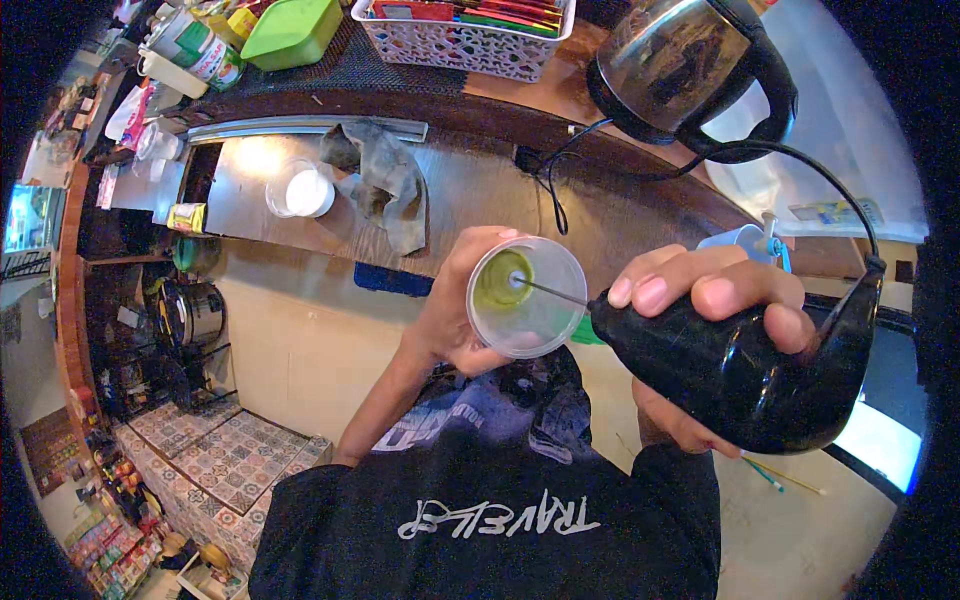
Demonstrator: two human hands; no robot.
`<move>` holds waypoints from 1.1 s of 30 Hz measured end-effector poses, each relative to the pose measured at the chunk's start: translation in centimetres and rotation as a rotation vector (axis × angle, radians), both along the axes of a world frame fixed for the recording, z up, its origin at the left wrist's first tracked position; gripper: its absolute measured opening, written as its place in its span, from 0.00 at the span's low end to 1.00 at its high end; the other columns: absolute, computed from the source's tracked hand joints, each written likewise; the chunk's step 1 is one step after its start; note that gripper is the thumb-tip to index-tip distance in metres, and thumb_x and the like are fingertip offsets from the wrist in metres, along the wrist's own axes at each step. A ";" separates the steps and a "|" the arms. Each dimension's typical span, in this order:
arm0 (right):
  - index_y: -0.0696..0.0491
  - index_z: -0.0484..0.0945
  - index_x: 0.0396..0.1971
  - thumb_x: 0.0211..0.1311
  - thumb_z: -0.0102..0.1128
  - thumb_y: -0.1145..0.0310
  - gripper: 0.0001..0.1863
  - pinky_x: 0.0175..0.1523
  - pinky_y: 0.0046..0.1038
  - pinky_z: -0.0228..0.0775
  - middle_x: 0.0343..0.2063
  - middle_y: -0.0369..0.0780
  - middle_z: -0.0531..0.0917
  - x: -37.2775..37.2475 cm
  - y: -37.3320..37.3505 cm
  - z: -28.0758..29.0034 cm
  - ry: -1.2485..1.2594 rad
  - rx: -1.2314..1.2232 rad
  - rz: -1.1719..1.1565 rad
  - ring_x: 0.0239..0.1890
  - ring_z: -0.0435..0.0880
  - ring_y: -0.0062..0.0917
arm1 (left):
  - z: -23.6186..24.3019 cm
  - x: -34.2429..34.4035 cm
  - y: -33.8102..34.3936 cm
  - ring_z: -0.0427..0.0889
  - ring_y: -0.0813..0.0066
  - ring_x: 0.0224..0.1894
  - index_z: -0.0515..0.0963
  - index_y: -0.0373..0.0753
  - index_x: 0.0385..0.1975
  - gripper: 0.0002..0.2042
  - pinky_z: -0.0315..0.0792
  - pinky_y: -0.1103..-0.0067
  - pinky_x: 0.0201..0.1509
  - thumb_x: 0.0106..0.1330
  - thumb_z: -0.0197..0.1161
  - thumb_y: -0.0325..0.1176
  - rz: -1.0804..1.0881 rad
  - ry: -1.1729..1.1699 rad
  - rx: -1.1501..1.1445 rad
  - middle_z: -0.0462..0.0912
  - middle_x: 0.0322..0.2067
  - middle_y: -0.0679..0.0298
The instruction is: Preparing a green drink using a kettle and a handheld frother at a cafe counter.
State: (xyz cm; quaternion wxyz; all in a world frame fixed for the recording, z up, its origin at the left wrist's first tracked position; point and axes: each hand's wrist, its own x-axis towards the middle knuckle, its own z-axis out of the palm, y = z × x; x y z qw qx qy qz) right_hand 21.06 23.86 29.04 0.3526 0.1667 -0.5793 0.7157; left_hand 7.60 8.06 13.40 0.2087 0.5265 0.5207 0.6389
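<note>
My left hand (452,300) is wrapped round a clear plastic cup (548,325), tilted so that its mouth faces up toward me. Green liquid (492,287) lies at the bottom of the cup. In my right hand (715,283) is a black corded handheld frother (735,375), gripped round its rounded body. Its thin metal shaft reaches over the rim into the cup, with the small whisk head down at the liquid. Whether the whisk is spinning I cannot tell. The cord leaves the back end of the frother and arcs up toward the counter.
On the wooden counter (470,190) lie a grey cloth (385,185) and a clear cup with something white (308,192). Beyond it, a shelf holds a green lidded box (292,32), a white basket of sachets (455,50) and an electric kettle (675,65). The frother's cord (830,160) crosses near the kettle.
</note>
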 end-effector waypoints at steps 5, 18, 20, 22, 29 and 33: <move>0.62 0.69 0.53 0.70 0.45 0.63 0.20 0.48 0.44 0.72 0.41 0.62 0.75 0.3 0.1 0.3 -0.028 0.022 0.003 0.43 0.76 0.52 | 0.4 0.7 0.9 0.70 0.53 0.54 0.57 0.32 0.61 0.44 0.64 0.64 0.58 0.45 0.73 0.38 0.049 -0.015 0.153 0.68 0.53 0.47; 0.63 0.69 0.53 0.70 0.45 0.63 0.20 0.48 0.43 0.73 0.41 0.62 0.75 1.2 1.8 1.8 -0.295 0.121 0.215 0.43 0.77 0.53 | 1.0 0.3 1.4 0.71 0.54 0.55 0.56 0.33 0.63 0.44 0.64 0.64 0.58 0.46 0.74 0.35 0.041 0.061 0.243 0.68 0.53 0.48; 0.63 0.69 0.53 0.71 0.43 0.63 0.20 0.48 0.43 0.73 0.42 0.62 0.75 1.0 1.9 1.8 -0.341 0.179 0.247 0.43 0.77 0.52 | 0.7 0.7 1.0 0.71 0.54 0.54 0.56 0.33 0.63 0.44 0.64 0.64 0.58 0.46 0.74 0.35 0.037 0.017 0.151 0.67 0.54 0.48; 0.63 0.69 0.53 0.71 0.42 0.63 0.20 0.48 0.42 0.73 0.43 0.62 0.74 1.0 1.7 1.8 -0.276 0.217 0.215 0.43 0.77 0.52 | -0.3 0.9 0.9 0.71 0.54 0.55 0.56 0.33 0.63 0.44 0.64 0.65 0.58 0.46 0.74 0.35 0.012 -0.065 0.103 0.67 0.54 0.48; 0.61 0.69 0.52 0.67 0.50 0.61 0.21 0.44 0.44 0.75 0.41 0.60 0.75 -1.0 -0.9 0.8 -0.033 0.035 0.028 0.40 0.78 0.50 | -0.8 0.8 0.8 0.70 0.54 0.56 0.57 0.34 0.63 0.44 0.63 0.64 0.59 0.45 0.74 0.36 -0.071 -0.108 0.020 0.68 0.54 0.48; 0.59 0.68 0.52 0.65 0.54 0.60 0.22 0.42 0.45 0.75 0.40 0.59 0.75 -2.4 -2.4 1.0 0.088 -0.026 -0.098 0.39 0.79 0.49 | 0.1 1.0 1.1 0.69 0.53 0.56 0.57 0.35 0.63 0.45 0.62 0.63 0.60 0.42 0.73 0.38 0.020 0.036 0.169 0.68 0.55 0.49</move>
